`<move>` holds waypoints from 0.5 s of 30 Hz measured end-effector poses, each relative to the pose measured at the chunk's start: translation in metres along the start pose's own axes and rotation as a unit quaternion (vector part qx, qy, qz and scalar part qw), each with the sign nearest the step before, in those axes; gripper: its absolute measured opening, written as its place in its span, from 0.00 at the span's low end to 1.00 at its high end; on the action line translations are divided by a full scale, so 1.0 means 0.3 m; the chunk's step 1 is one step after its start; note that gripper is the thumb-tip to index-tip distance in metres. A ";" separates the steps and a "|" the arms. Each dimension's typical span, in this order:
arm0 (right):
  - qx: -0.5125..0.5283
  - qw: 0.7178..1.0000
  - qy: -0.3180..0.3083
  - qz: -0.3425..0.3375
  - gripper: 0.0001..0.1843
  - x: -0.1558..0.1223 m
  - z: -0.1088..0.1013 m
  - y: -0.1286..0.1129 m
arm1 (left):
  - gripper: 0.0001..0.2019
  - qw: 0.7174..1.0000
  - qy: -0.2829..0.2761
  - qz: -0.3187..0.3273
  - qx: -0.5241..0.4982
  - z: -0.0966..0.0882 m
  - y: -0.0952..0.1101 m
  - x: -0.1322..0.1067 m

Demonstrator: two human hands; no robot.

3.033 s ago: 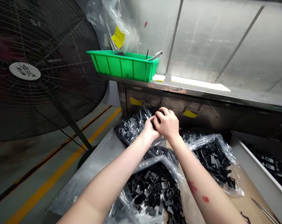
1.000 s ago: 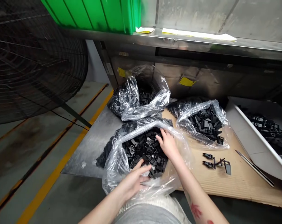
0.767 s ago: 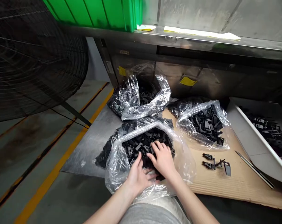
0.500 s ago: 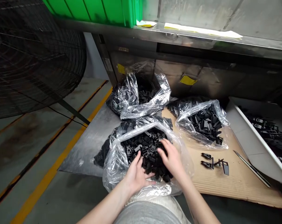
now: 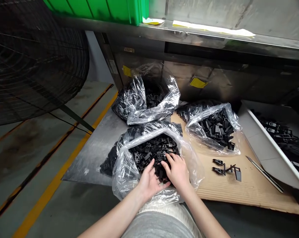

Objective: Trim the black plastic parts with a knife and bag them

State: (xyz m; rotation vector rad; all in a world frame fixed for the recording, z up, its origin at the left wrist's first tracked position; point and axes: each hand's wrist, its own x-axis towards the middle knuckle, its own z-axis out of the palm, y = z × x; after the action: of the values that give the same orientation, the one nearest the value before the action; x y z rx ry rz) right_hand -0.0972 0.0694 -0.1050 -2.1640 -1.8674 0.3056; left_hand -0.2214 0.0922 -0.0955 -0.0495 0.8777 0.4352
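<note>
A clear plastic bag (image 5: 126,180) lies at the near edge of the table, its mouth wide and full of small black plastic parts (image 5: 148,152). Inside its near side rests my left hand (image 5: 150,183), palm turned up and fingers spread beside the parts. My right hand (image 5: 177,170) lies over the heap, fingers apart and slightly curved, fingertips touching the parts. A few pieces sit between the two hands. Neither hand is closed around any part.
Behind stands another bag of black parts (image 5: 153,117); a third bag (image 5: 214,129) lies right, on cardboard (image 5: 201,185). Several loose black parts (image 5: 227,169) and a thin pointed tool (image 5: 264,173) lie near a white bin (image 5: 268,145). A large fan (image 5: 35,66) stands left.
My right hand has moved left and down over the parts, closer to my left hand. My left hand has shifted slightly right. The view has shifted a little.
</note>
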 end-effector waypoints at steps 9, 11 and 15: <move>-0.015 1.000 -0.025 -0.008 0.27 0.020 -0.015 0.034 | 0.29 0.991 -0.062 -0.119 0.004 0.025 0.032 0.012; -0.013 1.000 -0.023 0.015 0.28 0.034 -0.016 0.054 | 0.31 0.990 -0.076 -0.120 -0.020 0.031 0.026 0.026; -0.003 0.999 -0.019 0.034 0.30 0.017 -0.018 0.058 | 0.30 0.988 -0.082 -0.120 -0.043 0.039 0.005 0.056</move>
State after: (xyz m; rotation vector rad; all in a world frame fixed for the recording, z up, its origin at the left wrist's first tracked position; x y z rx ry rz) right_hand -0.0785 0.0718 -0.1057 -2.2431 -1.8193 0.3573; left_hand -0.2041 0.1021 -0.1003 -0.1938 0.6813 0.2467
